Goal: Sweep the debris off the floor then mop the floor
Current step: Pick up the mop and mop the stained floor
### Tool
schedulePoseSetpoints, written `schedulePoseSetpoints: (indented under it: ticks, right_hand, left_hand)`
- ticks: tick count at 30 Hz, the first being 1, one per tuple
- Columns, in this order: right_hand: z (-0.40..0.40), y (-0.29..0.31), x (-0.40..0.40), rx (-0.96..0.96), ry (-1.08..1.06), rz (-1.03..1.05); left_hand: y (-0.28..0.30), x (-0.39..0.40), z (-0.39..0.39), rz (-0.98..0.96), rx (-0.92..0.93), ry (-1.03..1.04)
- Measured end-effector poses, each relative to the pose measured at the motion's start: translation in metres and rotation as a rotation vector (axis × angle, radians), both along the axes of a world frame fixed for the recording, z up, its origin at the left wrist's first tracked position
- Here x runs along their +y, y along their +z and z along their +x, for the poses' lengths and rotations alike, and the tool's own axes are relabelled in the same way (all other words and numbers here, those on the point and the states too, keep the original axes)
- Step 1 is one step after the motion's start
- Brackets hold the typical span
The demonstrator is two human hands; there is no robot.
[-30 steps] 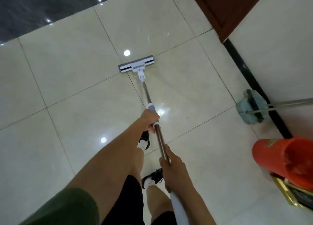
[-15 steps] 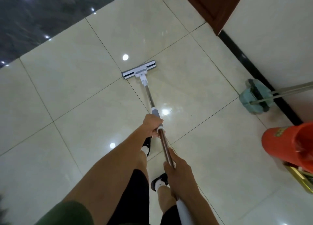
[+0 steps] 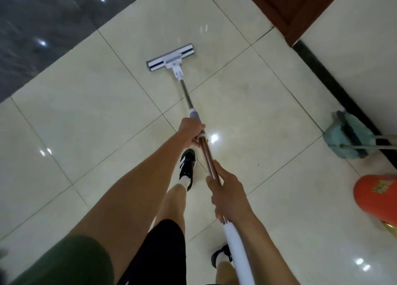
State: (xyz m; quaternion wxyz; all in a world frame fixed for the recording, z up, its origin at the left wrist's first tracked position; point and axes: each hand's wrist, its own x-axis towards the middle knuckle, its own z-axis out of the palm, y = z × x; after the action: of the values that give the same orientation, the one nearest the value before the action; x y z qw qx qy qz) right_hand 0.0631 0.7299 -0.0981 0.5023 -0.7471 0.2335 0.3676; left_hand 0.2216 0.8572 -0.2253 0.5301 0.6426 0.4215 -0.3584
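Note:
A flat mop with a white and grey head [image 3: 171,57] lies on the glossy cream tiled floor [image 3: 86,112] ahead of me. Its metal pole [image 3: 187,97] runs back toward my body. My left hand [image 3: 191,131] grips the pole just below the grey collar. Farther back, my right hand [image 3: 227,193] is wrapped around the copper-coloured section, above the white foam grip [image 3: 236,250]. My left foot in a black and white shoe [image 3: 187,164] is stepping forward beneath the pole.
A teal broom and dustpan [image 3: 348,137] rest against the black skirting at the right wall. An orange bucket [image 3: 378,198] stands at the right edge. A dark wooden door frame [image 3: 292,7] is at the top right; dark tiles [image 3: 38,26] lie at the far left.
The mop head has slid forward and to the right across the tiles. I have stepped forward with my left foot, and the broom and bucket have shifted toward the frame's right edge.

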Motion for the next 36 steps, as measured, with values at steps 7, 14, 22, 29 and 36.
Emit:
schedulePoseSetpoints:
  ticks: [7,14,22,29,36]
  right_hand:
    - [0.148,-0.019,0.066,-0.05,-0.042,0.006]
    - [0.137,-0.007,0.08,-0.024,-0.035,-0.036]
    - [0.024,-0.004,0.07,-0.046,-0.078,-0.075]
    - [-0.153,-0.002,0.037,-0.011,-0.179,-0.133]
    - [-0.29,0.033,0.017,0.043,-0.163,-0.196]
  left_hand:
    - [-0.001,0.056,0.152,0.06,-0.063,-0.034]
    - [0.002,0.065,0.144,0.041,-0.036,-0.075]
    - [0.004,0.039,0.044,0.05,-0.028,-0.216]
    - [0.006,-0.014,-0.126,-0.006,-0.026,-0.34]
    - [0.029,-0.051,-0.269,-0.026,-0.001,-0.425]
